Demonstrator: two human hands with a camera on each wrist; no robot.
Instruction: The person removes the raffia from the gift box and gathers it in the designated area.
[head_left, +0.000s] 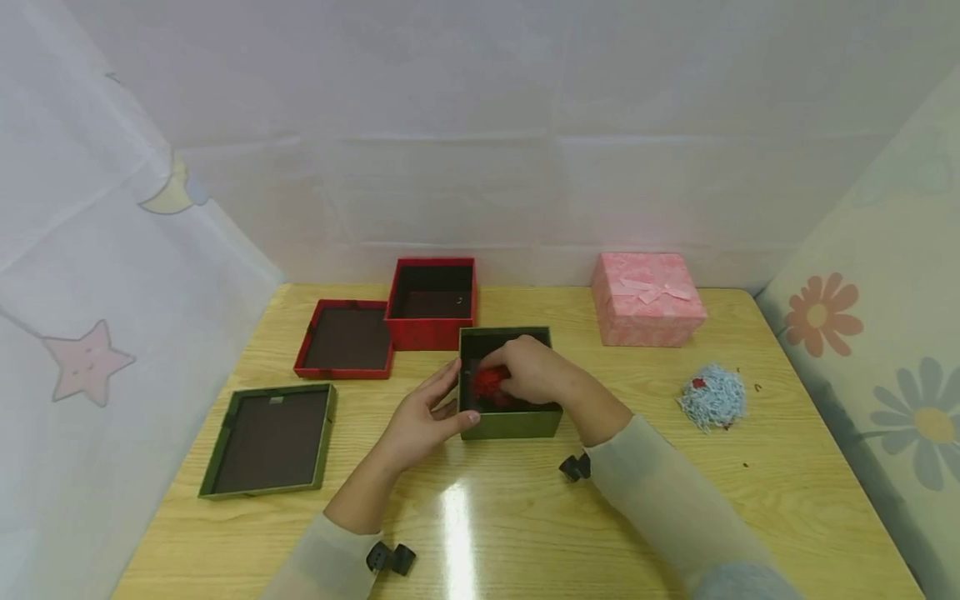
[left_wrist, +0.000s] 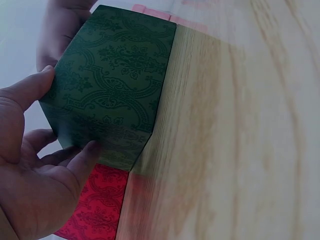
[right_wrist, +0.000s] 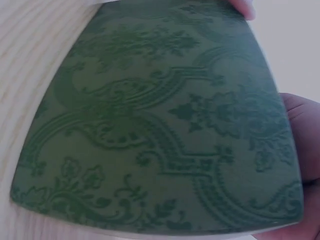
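A green patterned box (head_left: 510, 426) stands open-topped at the middle of the table. My left hand (head_left: 420, 423) holds it by the left front corner, thumb on the front wall and fingers along the side; the left wrist view shows this hand (left_wrist: 40, 165) against the patterned wall. Inside the box, my right hand (head_left: 534, 371) has its fingers curled on a tuft of red shredded paper (head_left: 489, 382). Some fingertips are hidden by the paper and the hand. In the right wrist view the green box (right_wrist: 150, 115) fills most of the frame.
Behind are a red box (head_left: 431, 335) and its upturned lid (head_left: 348, 337). A green lid (head_left: 270, 437) lies upturned at left. A pink box with a bow (head_left: 648, 304) stands back right; pale blue shredded paper (head_left: 714, 398) with red bits lies in front of it.
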